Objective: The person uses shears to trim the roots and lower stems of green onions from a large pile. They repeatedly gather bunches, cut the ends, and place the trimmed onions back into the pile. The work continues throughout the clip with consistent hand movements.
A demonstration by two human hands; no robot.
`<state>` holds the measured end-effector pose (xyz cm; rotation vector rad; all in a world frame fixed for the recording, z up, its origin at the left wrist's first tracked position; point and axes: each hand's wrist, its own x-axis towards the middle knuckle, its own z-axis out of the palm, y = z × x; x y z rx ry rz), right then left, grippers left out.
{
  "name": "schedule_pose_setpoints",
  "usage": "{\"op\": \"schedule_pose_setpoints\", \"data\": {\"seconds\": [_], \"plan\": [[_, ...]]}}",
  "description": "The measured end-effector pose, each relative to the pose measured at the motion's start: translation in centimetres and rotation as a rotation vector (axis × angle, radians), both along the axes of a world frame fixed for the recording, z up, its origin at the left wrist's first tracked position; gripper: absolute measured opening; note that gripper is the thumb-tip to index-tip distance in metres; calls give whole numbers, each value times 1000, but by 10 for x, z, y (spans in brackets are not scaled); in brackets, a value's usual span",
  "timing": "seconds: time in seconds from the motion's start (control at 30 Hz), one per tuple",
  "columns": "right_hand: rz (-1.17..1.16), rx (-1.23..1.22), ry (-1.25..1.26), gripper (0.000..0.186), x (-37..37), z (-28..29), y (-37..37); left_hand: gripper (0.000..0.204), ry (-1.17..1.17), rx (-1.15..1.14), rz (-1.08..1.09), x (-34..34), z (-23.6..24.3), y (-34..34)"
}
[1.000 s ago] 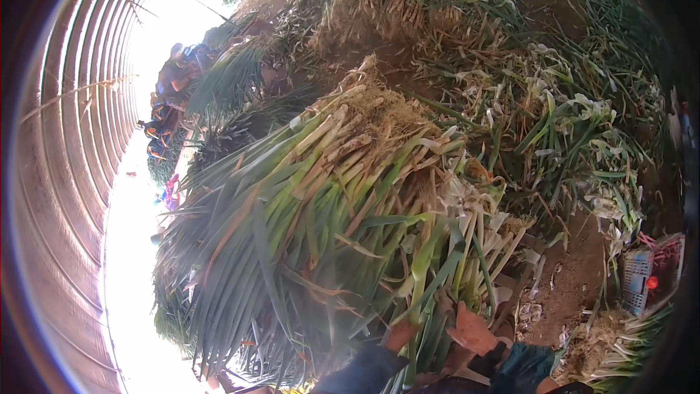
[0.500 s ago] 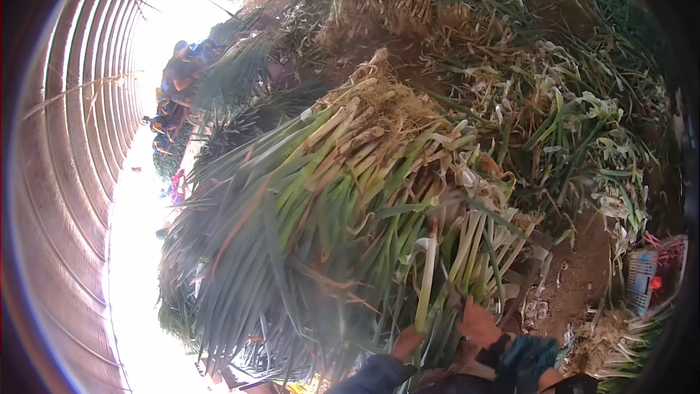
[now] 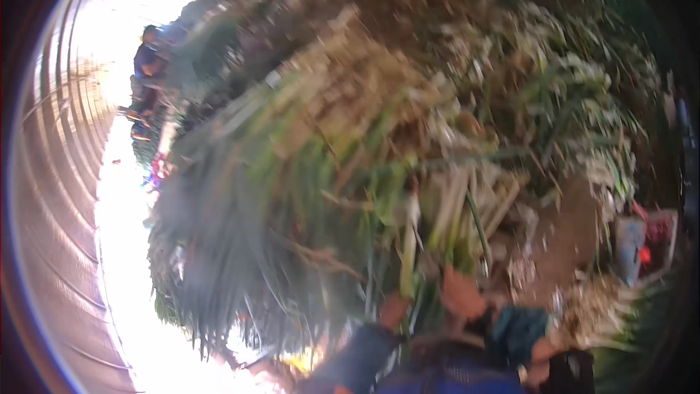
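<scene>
Green and white, one leek (image 3: 410,248) points away from the left hand (image 3: 394,311), whose grip is closed around it. Just right of that grip, the right hand (image 3: 461,295) is too blurred to tell its state. A heap of leeks (image 3: 255,182) spreads beyond both.

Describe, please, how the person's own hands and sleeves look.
The left hand looks ungloved, with a dark blue-grey sleeve. The right hand, also ungloved, has a dark band behind it, then a loose teal covering. Blur hides finer details.
</scene>
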<state>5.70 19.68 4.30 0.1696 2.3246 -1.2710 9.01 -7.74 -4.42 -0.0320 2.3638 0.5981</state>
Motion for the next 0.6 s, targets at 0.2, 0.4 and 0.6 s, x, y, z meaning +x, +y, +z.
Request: {"op": "schedule_pose_setpoints", "data": {"seconds": [0.2,0.4,0.6], "plan": [[-130,107,110,33,-21,-18,8,37,-155,-34,173,-29,52,34],[-16,7,36,38,22,8,-4,40,-115,-46,161,-35,62,42],[-87,169,108,28,-55,-42,-7,40,-165,-59,198,-31,57,37]]}}
